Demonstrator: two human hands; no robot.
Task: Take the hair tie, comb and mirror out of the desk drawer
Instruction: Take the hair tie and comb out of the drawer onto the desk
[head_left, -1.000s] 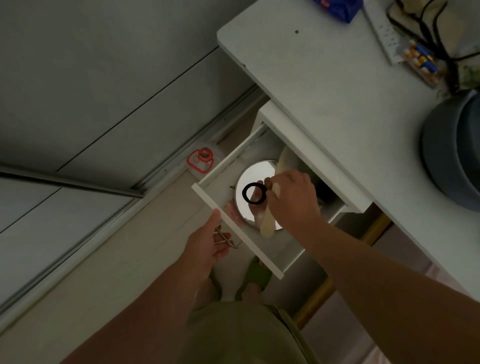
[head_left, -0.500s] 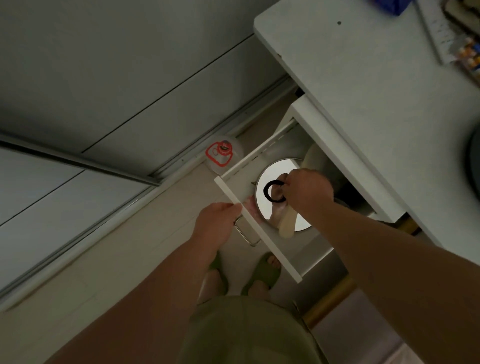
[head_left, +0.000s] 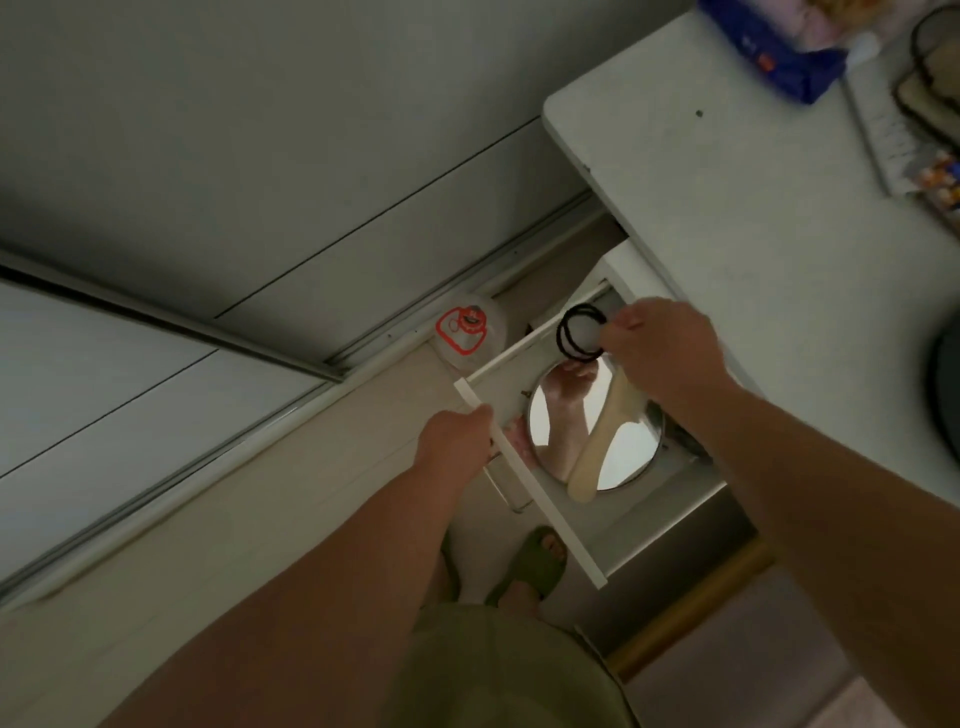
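Observation:
The white desk drawer (head_left: 524, 467) stands pulled out under the desk. My right hand (head_left: 660, 348) pinches a black hair tie (head_left: 577, 332) and holds it in the air above the drawer's far end. Inside the drawer lies a round mirror (head_left: 628, 452), face up, reflecting my hand. A cream comb (head_left: 602, 447) rests across the mirror. My left hand (head_left: 457, 441) grips the drawer's front panel near its left end.
The white desk top (head_left: 753, 249) stretches to the right, with a blue packet (head_left: 779, 52), a power strip (head_left: 883, 140) and a dark round object (head_left: 948, 395) at its edges. A clear bag with a red print (head_left: 467, 332) lies on the floor beside the drawer. My feet in green slippers (head_left: 535, 566) stand below.
My right hand has lifted the hair tie off the mirror and up above the drawer's far end. The comb and mirror stayed in place. My left hand kept hold of the drawer front.

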